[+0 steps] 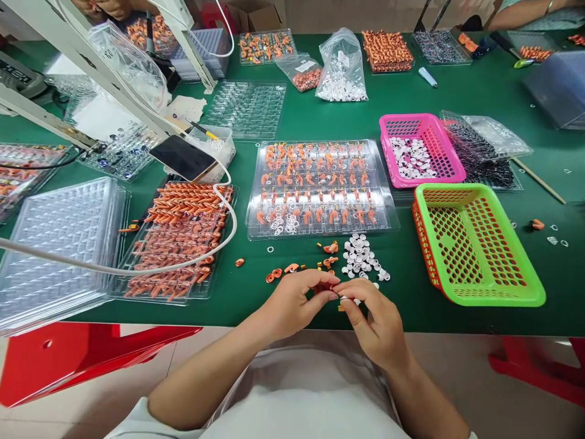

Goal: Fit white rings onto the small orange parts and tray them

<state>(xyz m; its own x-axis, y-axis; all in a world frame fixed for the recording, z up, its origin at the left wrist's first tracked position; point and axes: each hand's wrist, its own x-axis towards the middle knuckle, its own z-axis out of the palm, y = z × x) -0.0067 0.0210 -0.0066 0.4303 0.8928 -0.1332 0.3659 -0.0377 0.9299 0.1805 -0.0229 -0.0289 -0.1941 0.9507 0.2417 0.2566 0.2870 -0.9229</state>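
Note:
My left hand (297,305) and my right hand (377,323) meet fingertip to fingertip just above the table's front edge. Both pinch around a tiny piece, mostly hidden by the fingers; a bit of white shows under my right fingertips. Beyond my right hand lies a loose pile of small white round caps (361,256). A few orange curved parts (331,247) and orange rings (274,275) lie in front of my left hand. Farther back, a clear tray (253,210) holds rows of orange curved parts, with white rings (284,224) heaped at its near left.
A green basket (516,244) stands at right, behind it a pink basket (457,174) with white pieces. Left are trays of orange parts (169,262), stacked clear trays (64,225), a phone (183,157) and a white cable (233,225). Other people's arms show across the table.

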